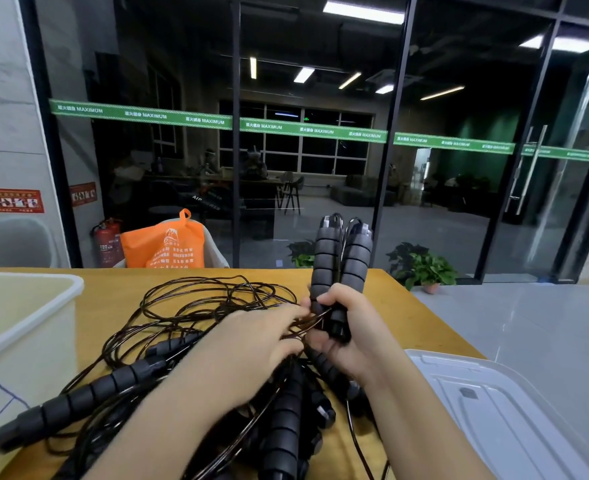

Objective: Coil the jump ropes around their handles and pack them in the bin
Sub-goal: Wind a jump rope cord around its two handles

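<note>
Your right hand [350, 336] grips a pair of grey foam handles [341, 268] near their lower ends, with the fingers curled around both. The two handles stand almost upright, side by side and touching, with their tops above the far edge of the wooden table [400, 299]. Your left hand [251, 344] is just beside the right one. Its fingertips reach to the thin dark rope [307, 323] at the base of the held handles and seem to pinch the strands there, but the fingers are partly hidden, so the exact grip is not clear.

On the table in front of you lies a loose tangle of rope [196, 306], with many loops spread toward the far side. More foam handles [88, 393] lie under and around your forearms, some pointing to the left, some toward you.

The pale plastic bin [26, 327] stands at the left edge of the table, apart from the held handles. A clear lid [515, 410] lies at the right side, near your right forearm. Behind the table you see an orange bag [163, 245] and a glass wall [321, 133].
</note>
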The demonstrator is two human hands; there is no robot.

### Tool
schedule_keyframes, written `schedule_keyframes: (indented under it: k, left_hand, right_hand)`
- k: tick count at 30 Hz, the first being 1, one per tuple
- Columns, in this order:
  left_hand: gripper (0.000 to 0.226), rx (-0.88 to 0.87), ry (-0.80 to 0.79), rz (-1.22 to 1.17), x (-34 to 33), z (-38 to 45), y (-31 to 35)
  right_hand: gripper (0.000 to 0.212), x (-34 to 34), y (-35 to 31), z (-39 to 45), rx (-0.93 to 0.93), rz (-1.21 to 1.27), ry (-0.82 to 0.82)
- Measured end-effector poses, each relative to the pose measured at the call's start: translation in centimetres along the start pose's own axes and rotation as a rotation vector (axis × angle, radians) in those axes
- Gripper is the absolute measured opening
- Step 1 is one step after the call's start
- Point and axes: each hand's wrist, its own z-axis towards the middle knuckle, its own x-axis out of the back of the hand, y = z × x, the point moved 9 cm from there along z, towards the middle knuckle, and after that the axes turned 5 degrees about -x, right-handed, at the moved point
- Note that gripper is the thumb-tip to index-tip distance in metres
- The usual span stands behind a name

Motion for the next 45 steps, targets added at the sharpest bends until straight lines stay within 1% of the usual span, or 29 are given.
schedule_keyframes:
  k: [1, 2, 3, 4, 5, 8, 9, 10, 11, 12, 13, 14, 16, 17, 18, 20, 22, 24, 26, 28, 31, 34, 36, 38, 39, 40, 42, 43, 45]
  left_hand:
    - [0.023, 0.007, -0.018, -0.028, 0.3, 0.0, -0.6]
    - [0.011, 0.014, 0.003, -0.032, 0.9, -0.2, -1.3]
    - [0.018, 0.005, -0.011, -0.009, 1.1, -0.2, -2.0]
    - [0.024, 0.023, -0.018, -0.021, 1.6, -0.4, -2.9]
    - [0.025, 0.045, -0.015, -0.064, 1.9, -0.5, -3.6]
    - [0.015, 0.073, 0.002, -0.248, 3.2, -1.2, -5.0]
    - [0.023, 0.073, -0.015, -0.292, 3.5, -1.5, -5.2]
    - [0.039, 0.065, -0.025, -0.305, 3.6, -1.7, -5.5]
    - [0.054, 0.077, -0.03, -0.293, 3.7, -1.8, -6.0]
    - [0.062, 0.088, -0.016, -0.285, 3.6, -1.8, -6.6]
    - [0.061, 0.093, 0.016, -0.271, 3.7, -1.9, -6.8]
    - [0.051, 0.104, 0.062, -0.249, 3.9, -1.9, -7.0]
    - [0.021, 0.148, 0.133, -0.182, 4.3, -1.9, -7.5]
    - [0.017, 0.148, 0.161, -0.131, 4.8, -1.9, -7.3]
    - [0.021, 0.134, 0.182, -0.081, 5.1, -1.9, -7.4]
    - [0.033, 0.1, 0.189, -0.003, 5.4, -2.0, -7.5]
    - [0.036, 0.084, 0.162, 0.05, 5.1, -2.0, -7.8]
    - [0.027, 0.058, 0.151, 0.064, 5.0, -1.9, -7.4]
    - [0.018, 0.029, 0.187, 0.044, 5.3, -1.8, -6.4]
    - [0.009, 0.01, 0.222, 0.062, 5.9, -1.9, -5.8]
    - [0.011, 0.021, 0.26, 0.097, 6.6, -2.1, -5.7]
    - [0.014, 0.012, 0.306, 0.116, 7.1, -2.2, -5.0]
    - [0.024, -0.011, 0.377, 0.142, 8.0, -2.4, -4.0]
    - [0.033, -0.072, 0.451, 0.19, 9.1, -2.8, -2.3]
    - [0.037, -0.12, 0.488, 0.241, 9.6, -3.0, -1.1]
    - [0.038, -0.161, 0.514, 0.295, 9.9, -3.2, 0.2]
    - [0.042, -0.215, 0.539, 0.369, 9.8, -3.2, 2.2]
    - [0.043, -0.225, 0.544, 0.392, 9.5, -3.2, 2.8]
    - [0.043, -0.214, 0.543, 0.415, 8.9, -3.0, 3.6]
  right_hand:
    - [0.009, -0.3, 0.0, -0.1, 0.002, -0.03, -0.032]
    - [0.01, -0.6, 0.0, -0.3, 0.006, -0.078, -0.058]
    - [0.012, -1.0, 0.0, -0.3, 0.02, -0.128, -0.08]
    - [0.017, -1.5, 0.0, -0.6, 0.037, -0.161, -0.11]
    - [0.026, -1.9, -0.1, -0.8, 0.053, -0.179, -0.149]
    - [0.041, -2.8, 0.0, -1.2, 0.085, -0.195, -0.274]
    - [0.048, -3.0, 0.1, -1.4, 0.097, -0.2, -0.319]
    - [0.053, -3.3, 0.1, -1.6, 0.109, -0.213, -0.368]
    - [0.056, -3.5, 0.2, -1.8, 0.116, -0.236, -0.407]
    - [0.057, -3.6, 0.3, -1.9, 0.121, -0.269, -0.429]
    - [0.057, -3.6, 0.4, -1.9, 0.12, -0.309, -0.437]
    - [0.056, -3.7, 0.4, -1.9, 0.117, -0.363, -0.437]
    - [0.046, -3.9, 0.1, -2.0, 0.144, -0.556, -0.419]
    - [0.038, -4.1, -0.2, -2.2, 0.19, -0.732, -0.398]
    - [0.033, -4.3, -0.5, -2.5, 0.253, -0.946, -0.371]
    - [0.031, -4.8, -0.8, -3.0, 0.399, -1.317, -0.356]
    - [0.031, -5.4, -0.8, -3.7, 0.544, -1.532, -0.402]
    - [0.034, -5.6, -1.0, -4.4, 0.682, -1.703, -0.407]
    - [0.036, -5.6, -1.4, -4.9, 0.811, -1.886, -0.344]
    - [0.036, -6.0, -1.4, -5.6, 0.978, -2.067, -0.295]
    - [0.035, -6.0, -0.4, -6.0, 1.193, -2.283, -0.24]
    - [0.015, -5.9, 0.2, -6.1, 1.331, -2.296, -0.142]
    - [0.01, -5.7, 0.3, -6.2, 1.366, -2.25, -0.037]
    - [0.01, -5.6, -0.2, -6.3, 1.371, -2.169, 0.098]
    - [0.014, -5.4, -0.7, -6.3, 1.365, -2.124, 0.171]
    - [0.024, -5.3, -1.4, -6.2, 1.351, -2.077, 0.238]
    - [0.051, -5.2, -2.6, -5.9, 1.285, -2.017, 0.34]
    - [0.062, -5.3, -3.1, -5.7, 1.262, -2.009, 0.388]
    - [0.074, -5.5, -3.8, -5.4, 1.225, -2.021, 0.499]
